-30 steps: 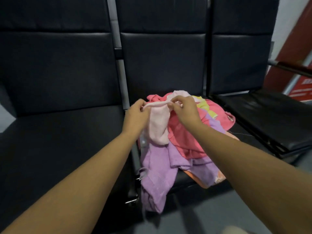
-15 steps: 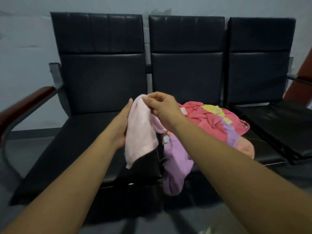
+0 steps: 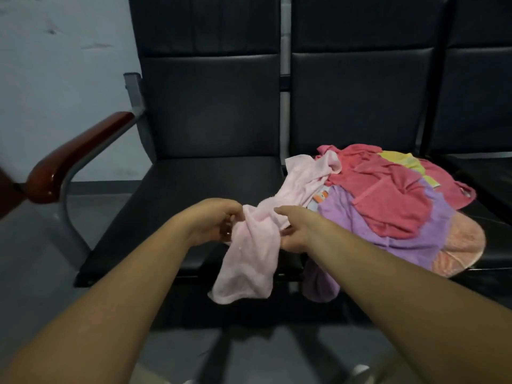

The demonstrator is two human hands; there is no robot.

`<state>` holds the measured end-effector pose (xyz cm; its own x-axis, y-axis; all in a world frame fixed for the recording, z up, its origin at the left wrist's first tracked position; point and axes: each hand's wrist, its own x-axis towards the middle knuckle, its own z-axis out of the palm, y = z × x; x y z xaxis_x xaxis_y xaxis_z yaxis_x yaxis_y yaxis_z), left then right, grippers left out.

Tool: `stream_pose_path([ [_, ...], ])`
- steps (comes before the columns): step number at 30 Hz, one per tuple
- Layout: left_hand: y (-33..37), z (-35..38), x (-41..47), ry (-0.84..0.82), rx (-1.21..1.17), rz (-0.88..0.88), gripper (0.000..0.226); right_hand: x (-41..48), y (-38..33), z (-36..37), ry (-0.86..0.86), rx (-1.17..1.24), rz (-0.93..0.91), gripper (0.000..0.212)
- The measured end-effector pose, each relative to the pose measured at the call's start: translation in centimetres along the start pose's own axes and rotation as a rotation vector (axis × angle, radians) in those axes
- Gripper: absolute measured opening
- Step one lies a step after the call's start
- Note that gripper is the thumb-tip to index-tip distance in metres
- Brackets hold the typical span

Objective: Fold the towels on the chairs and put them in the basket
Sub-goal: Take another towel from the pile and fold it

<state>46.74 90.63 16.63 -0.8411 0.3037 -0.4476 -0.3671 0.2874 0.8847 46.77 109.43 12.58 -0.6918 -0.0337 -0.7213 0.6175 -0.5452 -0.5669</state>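
One pink towel (image 3: 249, 261) hangs bunched over the front of the chair seat (image 3: 180, 195). My left hand (image 3: 219, 225) and right hand (image 3: 293, 234) both curl fingers around it. Nothing looks folded yet. More towels wait in the pile (image 3: 388, 206) beside it. I see no basket.

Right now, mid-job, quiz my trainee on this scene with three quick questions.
1. True or false: the left hand and the right hand both hold the pale pink towel.
2. Topmost on the towel pile is: A a green towel, B the coral-red towel, C a white towel.
3. Fill in: the pile rests on the ___ chair seat of the three.

Key: 1 true; 2 B; 3 middle.
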Motion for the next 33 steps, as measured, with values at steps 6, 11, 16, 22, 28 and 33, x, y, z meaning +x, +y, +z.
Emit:
stream_pose_path([
  [6, -1.7, 0.6, 2.7, 0.138, 0.183, -0.127, 0.029, 1.3, 0.5, -0.9, 0.022, -0.298, 0.081, 0.013],
  [11, -3.4, 1.5, 5.7, 0.305, 0.599, -0.068, 0.062, 1.6, 0.5, -1.6, 0.027, -0.407, -0.144, 0.016],
  [16, -4.2, 1.8, 7.6, 0.240, 0.668, -0.018, 0.033, 2.5, -0.4, -2.5, 0.003, -0.112, -0.131, 0.012],
  [22, -2.1, 1.8, 6.0, 0.176, 0.101, 0.009, 0.014, 2.7, -1.1, -1.8, -0.008, -0.097, -0.072, 0.033],
  [28, -1.4, -0.7, 3.1, -0.032, 0.151, -0.120, 0.025, 2.0, -1.6, -1.3, -0.114, -0.101, -0.219, 0.032],
  [33, -2.1, -0.7, 3.1, -0.051, -0.233, -0.202, 0.055, 1.9, -0.9, -0.4, -0.148, -0.168, -0.255, 0.039],
])
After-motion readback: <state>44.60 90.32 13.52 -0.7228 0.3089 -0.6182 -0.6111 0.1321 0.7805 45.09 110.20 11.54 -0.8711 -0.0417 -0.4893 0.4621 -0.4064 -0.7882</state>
